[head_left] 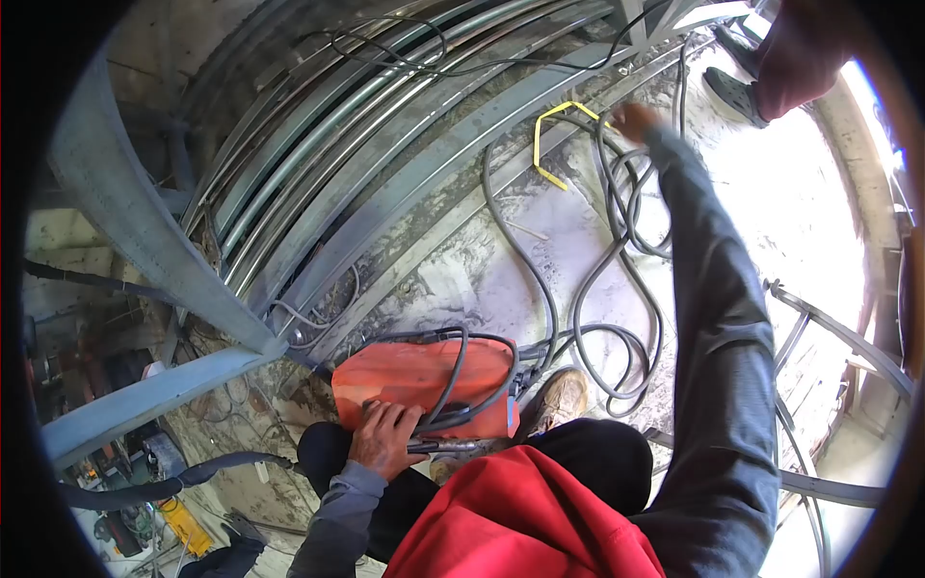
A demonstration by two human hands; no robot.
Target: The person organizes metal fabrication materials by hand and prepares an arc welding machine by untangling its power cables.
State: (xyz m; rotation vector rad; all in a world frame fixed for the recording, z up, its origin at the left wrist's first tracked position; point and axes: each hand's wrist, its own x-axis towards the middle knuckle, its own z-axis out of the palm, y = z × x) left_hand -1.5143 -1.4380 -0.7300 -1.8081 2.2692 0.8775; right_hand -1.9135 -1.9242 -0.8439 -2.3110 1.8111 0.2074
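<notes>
From my station I see the left hand [385, 433] at the near side of the scene. It lies on the near edge of an orange machine box [414, 376], with the fingers bent and pressed on its top. A dark cable [472, 371] loops over the box and passes just beside these fingers. I cannot tell whether the hand really clamps the cable or only rests there.

The right arm is stretched far away, to the upper right. The right hand [634, 120] is blurred, so I cannot tell if it is open or closed. It is at the far end of a bundle of grey hoses [617, 250], just beside a yellow bent bar [540, 144] on the dusty floor.

The hoses run from there back to the right side of the orange box and make loops near a brown boot [562, 395]. Curved steel rails [385, 125] lie to the left of the hoses. Another person's shoe [734, 94] stands far right, near the right hand.
</notes>
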